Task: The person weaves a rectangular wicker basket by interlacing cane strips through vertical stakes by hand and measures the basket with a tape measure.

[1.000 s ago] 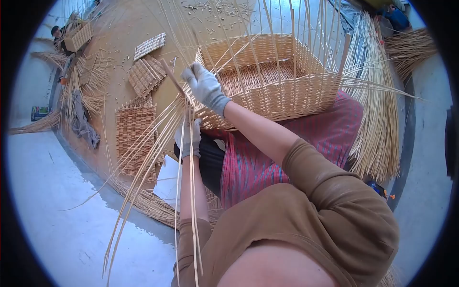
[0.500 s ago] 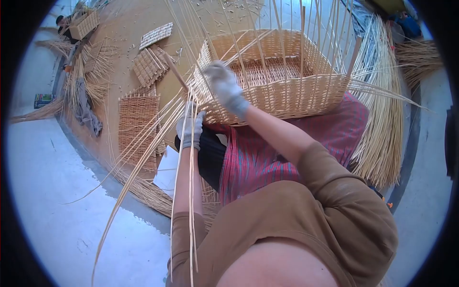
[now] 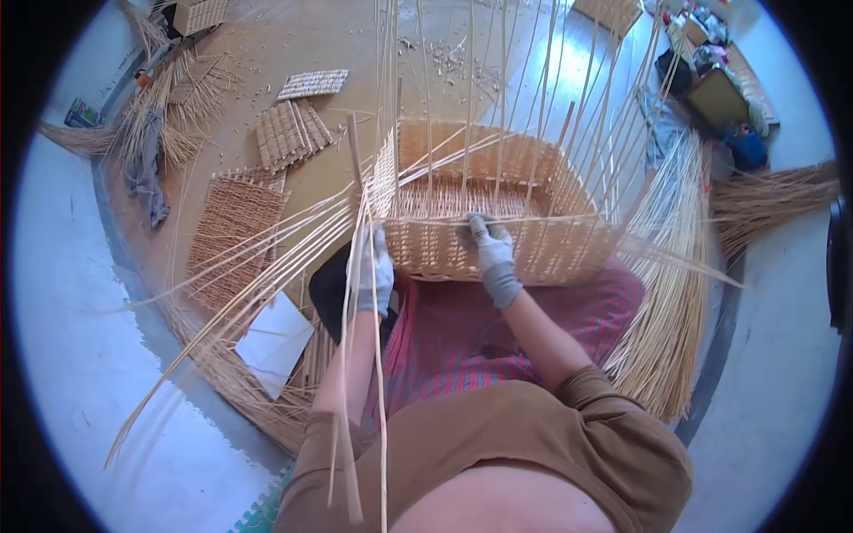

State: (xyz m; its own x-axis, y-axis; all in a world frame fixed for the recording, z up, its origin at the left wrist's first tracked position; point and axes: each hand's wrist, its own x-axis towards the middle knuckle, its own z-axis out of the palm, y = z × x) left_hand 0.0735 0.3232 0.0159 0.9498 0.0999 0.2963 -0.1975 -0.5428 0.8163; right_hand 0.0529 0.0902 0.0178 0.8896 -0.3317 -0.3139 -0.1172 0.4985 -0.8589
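Note:
A half-woven wicker basket (image 3: 555, 253) rests on my lap, with tall thin stakes (image 3: 502, 115) rising from its walls. At its near left corner is my left hand (image 3: 373, 275) in a light work glove, closed against the wall. Long loose wicker strands (image 3: 267, 253) fan out from that corner, and some hang down in front of my left forearm. My gloved right hand (image 3: 494, 253) grips the middle of the near wall, its fingers over the rim. A thicker stick (image 3: 355, 147) stands up at the left corner.
Woven panels (image 3: 235, 235) and a smaller stack of them (image 3: 289, 138) lie on the floor to the left. A white sheet (image 3: 274, 342) is beside my left arm. A large bundle of wicker rods (image 3: 671, 302) lies to the right. Patterned cloth (image 3: 480, 342) covers my lap.
My right hand has moved from the basket's left corner rightward to the middle of the near wall. The basket has turned slightly and sits lower in view; my left hand stays at the corner.

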